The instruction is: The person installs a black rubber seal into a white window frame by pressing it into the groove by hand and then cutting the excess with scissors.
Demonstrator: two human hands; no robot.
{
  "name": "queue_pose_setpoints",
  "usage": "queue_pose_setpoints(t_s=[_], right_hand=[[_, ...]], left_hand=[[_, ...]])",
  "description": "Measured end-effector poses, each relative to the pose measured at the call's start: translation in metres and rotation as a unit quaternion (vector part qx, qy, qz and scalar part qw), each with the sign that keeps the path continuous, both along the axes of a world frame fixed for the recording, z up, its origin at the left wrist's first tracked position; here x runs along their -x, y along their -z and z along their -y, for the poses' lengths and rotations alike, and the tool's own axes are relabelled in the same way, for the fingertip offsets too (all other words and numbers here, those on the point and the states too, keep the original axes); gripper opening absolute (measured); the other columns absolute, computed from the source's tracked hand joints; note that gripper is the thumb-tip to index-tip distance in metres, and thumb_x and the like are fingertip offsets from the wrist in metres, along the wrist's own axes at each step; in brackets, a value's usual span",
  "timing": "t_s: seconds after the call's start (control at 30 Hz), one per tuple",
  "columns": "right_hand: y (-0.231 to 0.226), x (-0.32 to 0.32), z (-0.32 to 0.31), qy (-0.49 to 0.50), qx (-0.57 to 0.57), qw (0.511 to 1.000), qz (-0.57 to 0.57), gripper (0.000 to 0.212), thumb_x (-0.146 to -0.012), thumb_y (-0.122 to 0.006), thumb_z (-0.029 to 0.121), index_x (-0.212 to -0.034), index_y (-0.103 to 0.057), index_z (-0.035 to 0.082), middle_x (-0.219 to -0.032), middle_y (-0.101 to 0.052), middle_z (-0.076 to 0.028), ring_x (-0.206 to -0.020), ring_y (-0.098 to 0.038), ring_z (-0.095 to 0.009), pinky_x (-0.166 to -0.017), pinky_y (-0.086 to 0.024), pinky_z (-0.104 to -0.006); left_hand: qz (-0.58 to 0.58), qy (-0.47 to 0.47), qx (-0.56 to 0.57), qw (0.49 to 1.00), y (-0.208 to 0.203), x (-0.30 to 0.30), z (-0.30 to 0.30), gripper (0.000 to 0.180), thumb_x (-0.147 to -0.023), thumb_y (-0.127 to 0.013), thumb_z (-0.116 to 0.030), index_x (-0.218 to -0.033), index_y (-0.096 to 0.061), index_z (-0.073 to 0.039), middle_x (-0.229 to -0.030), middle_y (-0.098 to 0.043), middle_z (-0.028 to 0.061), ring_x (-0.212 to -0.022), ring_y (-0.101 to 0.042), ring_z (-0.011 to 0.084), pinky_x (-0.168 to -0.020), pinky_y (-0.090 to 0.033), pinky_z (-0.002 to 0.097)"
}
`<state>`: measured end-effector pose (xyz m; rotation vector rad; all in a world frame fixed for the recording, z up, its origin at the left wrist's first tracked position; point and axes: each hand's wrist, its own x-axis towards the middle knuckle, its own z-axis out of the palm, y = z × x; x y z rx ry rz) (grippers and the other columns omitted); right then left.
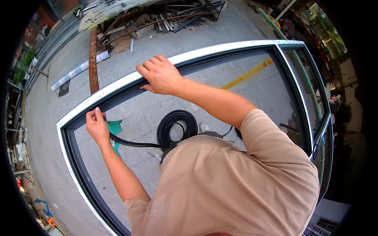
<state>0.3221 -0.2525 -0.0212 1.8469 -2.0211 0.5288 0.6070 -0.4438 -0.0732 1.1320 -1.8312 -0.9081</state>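
A large window frame (220, 48), dark on its inner side and covered with whitish film on its face, stands around my arms. My left hand (97, 124) is closed in a pinch at the inner groove near the far left corner. From it a black rubber sealing strip (138, 144) runs down to a coil (190, 122) on the ground by my feet. The very tip of the strip is hidden by my fingers. Farther right, my right hand (160, 74) grips the frame's far bar, fingers over the top and thumb on the inner side.
A rusty post (93, 59) touches the far bar's outer side. Beyond lie a film-wrapped roll (78, 71) and a rack of metal offcuts (165, 23). Through the frame show a yellow bar (248, 73) and green scraps (114, 126). A green pole (313, 90) crosses at right.
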Motion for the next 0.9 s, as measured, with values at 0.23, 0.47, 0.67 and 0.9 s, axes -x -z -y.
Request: queue_pose_setpoints(t_s=[0.23,0.47,0.67,0.9], right_hand=[[0.007,0.019,-0.02,0.015,0.021,0.999,-0.04,0.076,-0.086,-0.09,0.053,-0.149,-0.065,0.019,-0.118,-0.072,-0.007,-0.121,-0.068,-0.028,-0.13,-0.037,-0.0564],[0.005,0.088,-0.108,0.11,0.036,0.992,-0.053,0.076,-0.087,-0.089,0.055,-0.155,-0.065,0.032,-0.127,-0.072,-0.008,-0.13,-0.065,-0.028,-0.137,-0.026,-0.0591],[0.008,0.132,-0.161,0.179,0.005,0.982,-0.064,0.078,-0.086,-0.09,0.053,-0.158,-0.062,0.037,-0.137,-0.071,-0.008,-0.142,-0.061,-0.029,-0.139,-0.023,-0.0585],[0.006,0.213,-0.263,0.374,-0.052,0.92,-0.104,0.077,-0.093,-0.088,0.05,-0.163,-0.058,0.039,-0.157,-0.063,-0.009,-0.156,-0.05,-0.03,-0.14,-0.023,-0.0585]], left_hand=[[-0.043,0.016,-0.041,0.998,0.003,-0.002,0.002,0.025,-0.115,-0.069,-0.022,-0.103,-0.066,0.0,-0.079,-0.072,0.0038,-0.064,-0.059,0.0082,-0.059,-0.048,0.0274],[-0.033,0.007,-0.049,0.998,0.007,-0.003,0.003,0.025,-0.115,-0.069,-0.022,-0.103,-0.066,-0.001,-0.08,-0.072,0.0025,-0.062,-0.053,0.0054,-0.057,-0.044,0.0264],[-0.011,0.018,-0.037,0.999,0.007,-0.006,0.005,0.028,-0.115,-0.069,-0.024,-0.1,-0.066,-0.001,-0.08,-0.072,0.003,-0.062,-0.054,0.0064,-0.057,-0.044,0.0269],[-0.006,0.019,-0.022,1.0,0.01,-0.007,0.007,0.031,-0.116,-0.068,-0.027,-0.1,-0.064,-0.001,-0.081,-0.072,0.0037,-0.065,-0.055,0.0079,-0.059,-0.044,0.0273]])
